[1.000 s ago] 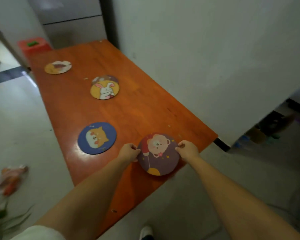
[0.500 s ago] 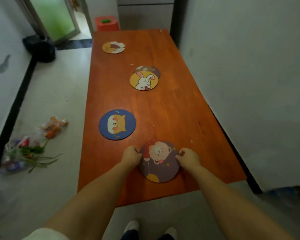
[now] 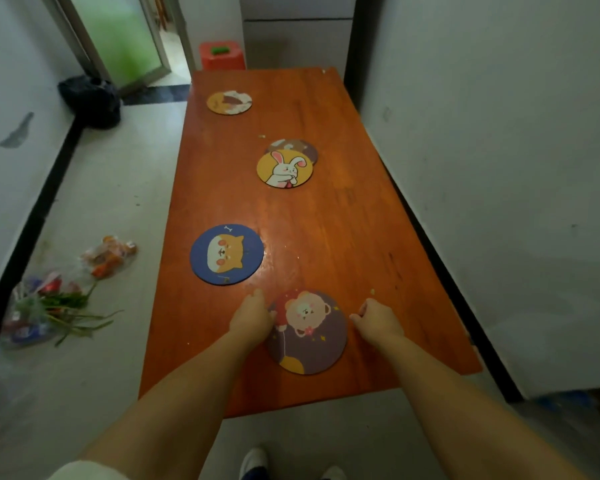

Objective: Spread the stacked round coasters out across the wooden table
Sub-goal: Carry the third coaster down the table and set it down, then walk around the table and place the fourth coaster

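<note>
The left hand (image 3: 252,318) touches the bear coaster (image 3: 307,332) with curled fingers; the right hand (image 3: 378,322), loosely curled, sits just beside it. Next, probably, separate the rabbit coaster (image 3: 284,169) from the one beneath

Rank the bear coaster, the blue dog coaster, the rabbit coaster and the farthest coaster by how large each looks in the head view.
1. bear coaster
2. blue dog coaster
3. rabbit coaster
4. farthest coaster

This order follows nearness to the camera, so their true sizes may well match.

Purple bear coaster (image 3: 307,332); blue dog coaster (image 3: 226,253); yellow rabbit coaster (image 3: 284,168); orange-brown table (image 3: 333,233).
</note>
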### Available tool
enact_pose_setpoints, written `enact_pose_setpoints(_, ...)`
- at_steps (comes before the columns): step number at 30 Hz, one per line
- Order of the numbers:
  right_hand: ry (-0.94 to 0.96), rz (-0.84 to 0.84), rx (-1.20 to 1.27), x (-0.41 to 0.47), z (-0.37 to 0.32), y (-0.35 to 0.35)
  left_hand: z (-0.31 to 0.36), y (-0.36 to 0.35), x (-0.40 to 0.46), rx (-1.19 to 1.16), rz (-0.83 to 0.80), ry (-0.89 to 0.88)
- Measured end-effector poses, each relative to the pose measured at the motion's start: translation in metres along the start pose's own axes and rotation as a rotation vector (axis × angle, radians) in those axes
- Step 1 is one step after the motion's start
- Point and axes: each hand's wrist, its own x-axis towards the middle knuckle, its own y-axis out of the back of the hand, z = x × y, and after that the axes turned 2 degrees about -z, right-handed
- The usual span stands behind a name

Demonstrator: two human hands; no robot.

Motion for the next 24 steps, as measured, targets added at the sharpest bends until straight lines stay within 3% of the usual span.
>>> enact_pose_setpoints(13, -0.046, 0.332, 0.191, -0.019, 0.0, 0.077, 0.088, 0.037, 0.033, -0.022, 0.048, -0.444)
enact_pose_setpoints(24, -0.105, 0.404, 0.207, -0.01, 0.126, 0.154, 0.224, -0.038, 0.028, 0.063, -0.035, -0.519)
